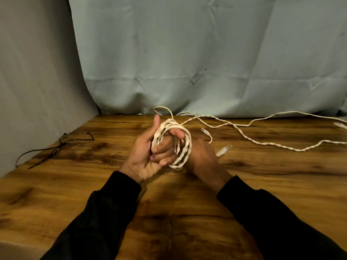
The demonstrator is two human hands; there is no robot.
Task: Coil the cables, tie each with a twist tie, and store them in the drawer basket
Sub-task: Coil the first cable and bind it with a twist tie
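Cream twisted-pair cable coil (173, 145), light and springy, is being gripped by the left hand (144, 152); the right hand (201, 156) grip cannot be told, being blurred.

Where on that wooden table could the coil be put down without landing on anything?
The bare wooden table near the sleeves, between the thin black twist ties at left and both hands, is free. The right and far side is crowded with loose white twisted cable and clear plugs.
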